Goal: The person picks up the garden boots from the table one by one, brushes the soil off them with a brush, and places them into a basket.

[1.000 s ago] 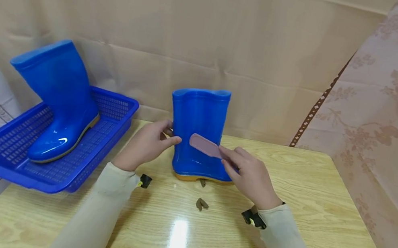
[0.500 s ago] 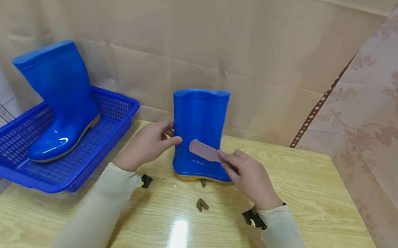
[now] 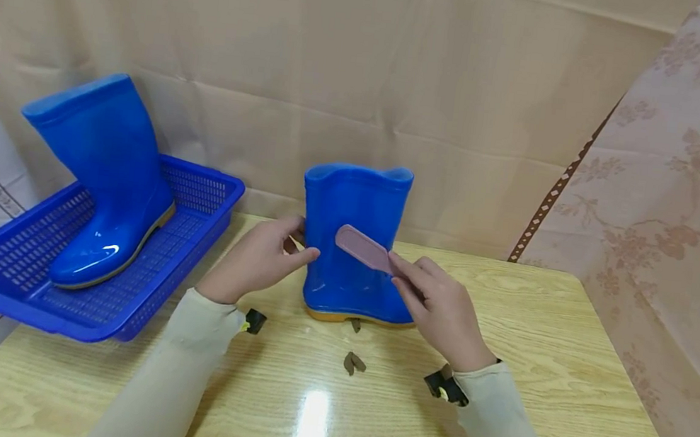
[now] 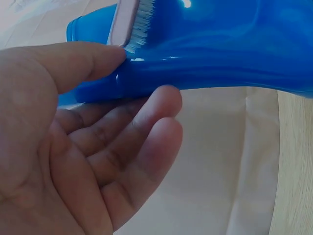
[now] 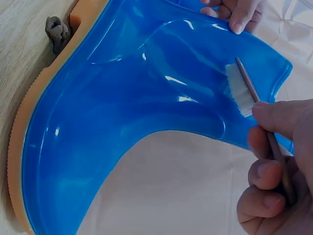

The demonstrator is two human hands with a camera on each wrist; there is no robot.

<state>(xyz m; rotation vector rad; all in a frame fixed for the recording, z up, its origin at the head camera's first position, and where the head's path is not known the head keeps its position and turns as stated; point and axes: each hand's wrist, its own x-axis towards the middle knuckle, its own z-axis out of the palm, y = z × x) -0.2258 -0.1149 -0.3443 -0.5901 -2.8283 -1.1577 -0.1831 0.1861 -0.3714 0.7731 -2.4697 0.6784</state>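
Note:
A blue rain boot [image 3: 351, 208] with an orange-yellow sole stands on the table, its toe partly hidden behind my right hand. My left hand [image 3: 261, 257] holds the shaft's left edge, thumb in front and fingertips behind. In my right hand [image 3: 443, 310] is a pinkish brush [image 3: 362, 247], pinched by its handle and slanting across the boot's side. White bristles [image 5: 238, 90] face the blue surface in the right wrist view, right at the shaft. The left wrist view has the brush head [image 4: 124, 22] close beside my left thumb.
On the left, a blue mesh basket [image 3: 202, 192] carries a second blue boot [image 3: 104, 143], leaning back. Brown clumps lie on the wooden table [image 3: 533, 366]: one clump [image 3: 354, 363] in front of the boot, another clump [image 3: 356, 324] at its sole. A beige cloth [image 3: 463, 116] hangs behind.
The brush has gone down the boot's side and then back up with my right hand. The boot's top has shifted slightly right and lower in view. My left hand stays at the same edge.

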